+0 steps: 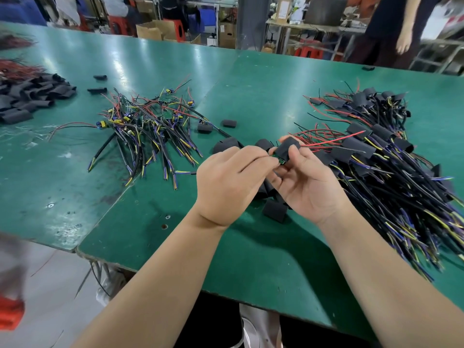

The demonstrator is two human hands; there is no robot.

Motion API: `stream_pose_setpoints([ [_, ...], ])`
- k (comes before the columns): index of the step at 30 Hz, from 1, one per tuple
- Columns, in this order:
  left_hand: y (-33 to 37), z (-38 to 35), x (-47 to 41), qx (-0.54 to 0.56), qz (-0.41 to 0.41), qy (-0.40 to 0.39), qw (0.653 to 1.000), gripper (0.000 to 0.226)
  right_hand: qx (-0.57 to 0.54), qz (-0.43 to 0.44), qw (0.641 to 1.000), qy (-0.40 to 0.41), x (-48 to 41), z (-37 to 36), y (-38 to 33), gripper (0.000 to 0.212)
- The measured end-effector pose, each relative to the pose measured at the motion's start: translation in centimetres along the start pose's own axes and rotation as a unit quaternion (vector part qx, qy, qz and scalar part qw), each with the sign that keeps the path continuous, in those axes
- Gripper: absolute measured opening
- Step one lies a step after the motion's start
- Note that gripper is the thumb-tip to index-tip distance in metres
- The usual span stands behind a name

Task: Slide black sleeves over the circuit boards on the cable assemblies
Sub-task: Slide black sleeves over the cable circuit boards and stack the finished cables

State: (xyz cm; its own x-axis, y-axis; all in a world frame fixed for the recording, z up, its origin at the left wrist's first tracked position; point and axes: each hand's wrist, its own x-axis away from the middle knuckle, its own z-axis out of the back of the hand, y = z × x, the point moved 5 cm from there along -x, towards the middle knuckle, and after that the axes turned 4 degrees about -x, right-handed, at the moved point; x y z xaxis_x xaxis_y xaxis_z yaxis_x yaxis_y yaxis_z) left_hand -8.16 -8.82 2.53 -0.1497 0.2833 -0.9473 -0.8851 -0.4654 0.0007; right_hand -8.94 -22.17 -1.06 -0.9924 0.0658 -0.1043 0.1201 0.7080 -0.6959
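Over the middle of the green table (251,79), two hands work close together. The left hand (226,182) has its fingers curled, and its fingertips pinch the end of a small green board (276,159). The right hand (308,182) pinches a black sleeve (288,147) between its thumb and fingertips. The sleeve sits partly over the board. Only a bit of green peeks out at the near end, and thin red wires (334,141) stick out of the far end. So this one looks almost done. It likely needs just one more little push.

On the right lies a big pile of covered cables (376,159). Each one I can make out already wears a black sleeve. That looks like the finished pile, and it is the bigger one.

On the left lies a smaller pile of bare cables (150,121). Green boards show there, with no sleeves on them. Those still need doing. My guess is that more than half of the work is done.

More sleeves are ready to use. A heap of spare sleeves (30,96) sits far to the left, well apart from the hands. A loose sleeve (275,209) lies on the table just below the right hand, and a few others lie near the bare cables.
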Motion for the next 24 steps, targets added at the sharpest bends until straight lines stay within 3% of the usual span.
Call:
stream_pose_setpoints([
  [7,0.5,0.0,-0.2,0.006,0.005,0.016,1.000,0.016,-0.055,-0.030,0.998,-0.004,0.2,-0.2,0.5,0.015],
  [12,-0.7,0.0,0.2,0.002,0.034,0.025,0.999,0.010,0.045,0.007,0.999,0.025,-0.1,0.0,0.0,0.020],
  [24,-1.1,0.0,0.3,0.001,0.033,0.023,0.999,0.018,0.012,0.014,0.993,0.117,-0.2,0.7,0.0,0.020],
])
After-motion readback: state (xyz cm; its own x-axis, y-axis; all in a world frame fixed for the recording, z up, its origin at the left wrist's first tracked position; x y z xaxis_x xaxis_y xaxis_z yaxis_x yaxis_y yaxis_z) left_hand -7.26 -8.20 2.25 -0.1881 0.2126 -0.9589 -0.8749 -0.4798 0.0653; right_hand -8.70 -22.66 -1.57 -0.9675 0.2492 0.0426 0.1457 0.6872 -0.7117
